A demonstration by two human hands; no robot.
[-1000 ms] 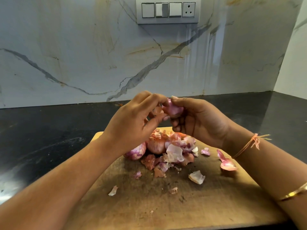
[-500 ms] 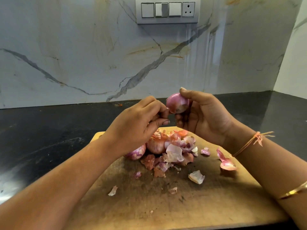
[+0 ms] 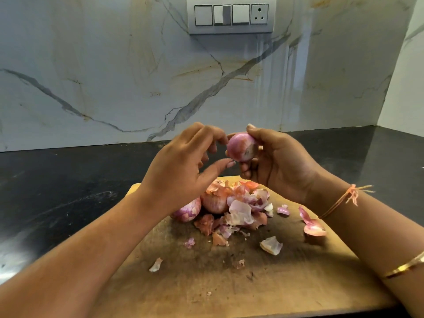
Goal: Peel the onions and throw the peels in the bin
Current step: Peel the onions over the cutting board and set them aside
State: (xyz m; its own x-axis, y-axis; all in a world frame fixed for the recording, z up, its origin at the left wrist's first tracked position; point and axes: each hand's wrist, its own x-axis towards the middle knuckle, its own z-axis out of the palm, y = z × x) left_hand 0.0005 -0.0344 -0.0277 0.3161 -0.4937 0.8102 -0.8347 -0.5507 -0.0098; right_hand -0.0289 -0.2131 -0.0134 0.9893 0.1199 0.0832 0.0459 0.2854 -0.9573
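The right hand (image 3: pixel 280 161) has its grip curled round a pink onion (image 3: pixel 242 146), up above the chopping board's (image 3: pixel 298 283) far edge; the left hand (image 3: pixel 181 166), grip loosely spread, hovers just beside it, hiding part of two onions (image 3: pixel 213 204) by the peel heap (image 3: pixel 243 210) mid-board on the dark table (image 3: pixel 57 180)

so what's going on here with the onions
A person is peeling small onions over a wooden cutting board. The right hand grips one onion above the board, while the left hand reaches loose fingers toward its side, holding nothing I can see. On the board, two more onions sit by a pile of peels, with stray peels scattered around. No bin is in view.
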